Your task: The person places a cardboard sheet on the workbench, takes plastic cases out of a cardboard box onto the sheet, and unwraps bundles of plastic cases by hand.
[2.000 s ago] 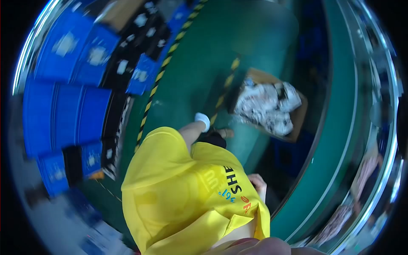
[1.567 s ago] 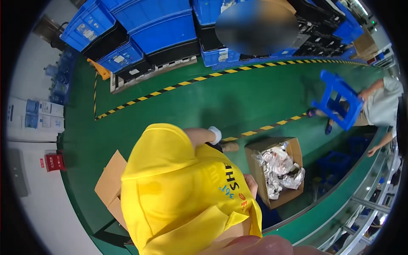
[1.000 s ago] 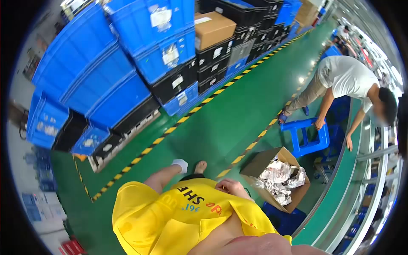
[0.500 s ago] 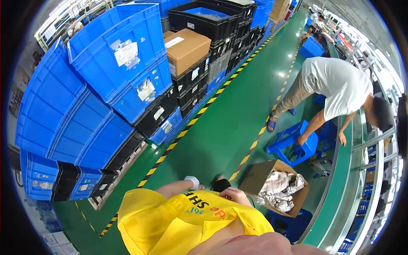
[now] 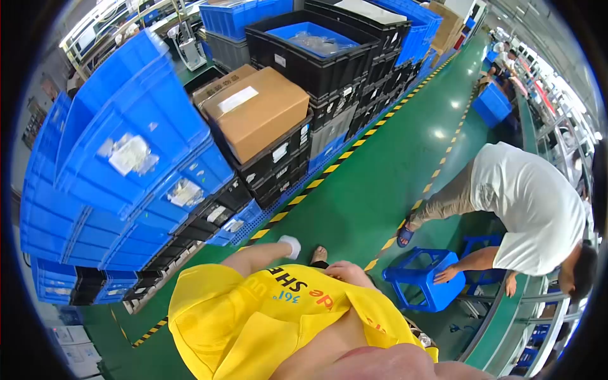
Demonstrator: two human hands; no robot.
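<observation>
Blue stool (image 5: pixel 429 278) and stooping co-worker (image 5: pixel 529 206) fill the bench side

The right hand (image 5: pixel 348 272) curls at the front of the yellow shirt (image 5: pixel 266 316); whether it pinches cloth, I can't tell, nor how the white-covered left hand (image 5: pixel 291 246) holds its fingers. The stool stands near, before the green bench (image 5: pixel 499 328). Blue crates (image 5: pixel 95 158) and a cardboard box (image 5: pixel 263 120) stack up leftward.

"What do you count on yourself, operator?"
"You show one bare hand (image 5: pixel 348 272) plainly, and one yellow shirt (image 5: pixel 221 304)."
"And people near you?"
"You have one co-worker (image 5: pixel 525 202) close by; those far down the aisle are too small to count."
"Stools?"
"You have at least two blue stools (image 5: pixel 437 294), one partly hidden."
"Anything more?"
"You get two cardboard boxes (image 5: pixel 266 120) nearby and one green table (image 5: pixel 497 323). Your stacked crates (image 5: pixel 171 120) overlap too much for a sure number."
</observation>
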